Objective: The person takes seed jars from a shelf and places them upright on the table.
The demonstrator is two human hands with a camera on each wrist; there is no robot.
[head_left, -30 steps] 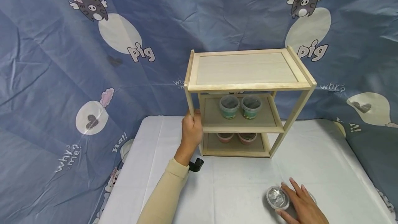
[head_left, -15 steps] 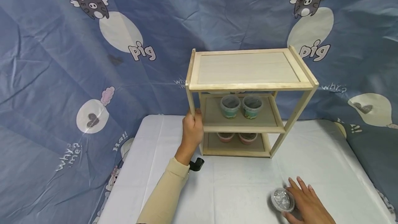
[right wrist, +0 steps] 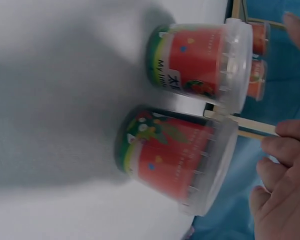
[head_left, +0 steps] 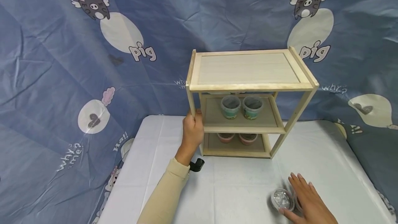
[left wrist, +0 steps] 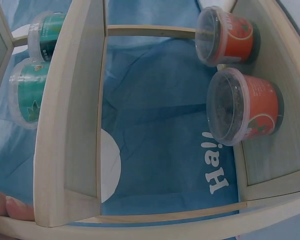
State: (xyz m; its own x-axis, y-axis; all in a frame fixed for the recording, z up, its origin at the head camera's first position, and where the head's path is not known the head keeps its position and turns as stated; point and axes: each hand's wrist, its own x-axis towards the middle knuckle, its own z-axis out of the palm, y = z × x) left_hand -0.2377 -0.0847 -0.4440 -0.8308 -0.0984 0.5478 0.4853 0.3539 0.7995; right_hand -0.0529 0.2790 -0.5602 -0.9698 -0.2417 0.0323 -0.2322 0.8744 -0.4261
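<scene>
My left hand (head_left: 192, 130) grips the left front post of a three-tier wooden shelf (head_left: 248, 68); its fingertips (left wrist: 12, 207) show at the lower left of the left wrist view. Low at the right in the head view, my right hand (head_left: 309, 201) is spread over two lidded plastic cups. The nearer-left cup (head_left: 282, 199) shows its clear lid, while the other is mostly hidden beneath the hand. From the right wrist, both red-labelled cups, one (right wrist: 195, 62) and its neighbour (right wrist: 165, 155), stand side by side on the white cloth, the fingers apart from their lids.
Two green-labelled cups (head_left: 230, 107) stand on the middle tier. On the bottom tier are two red-labelled cups (left wrist: 260, 105). A white cloth covers the table (head_left: 236, 189). Behind it hangs a blue printed curtain (head_left: 174, 27).
The visible lidded cup has shifted a little right, close to the other one. My right hand has moved right and its fingers have lifted off the cup. The left hand keeps its grip.
</scene>
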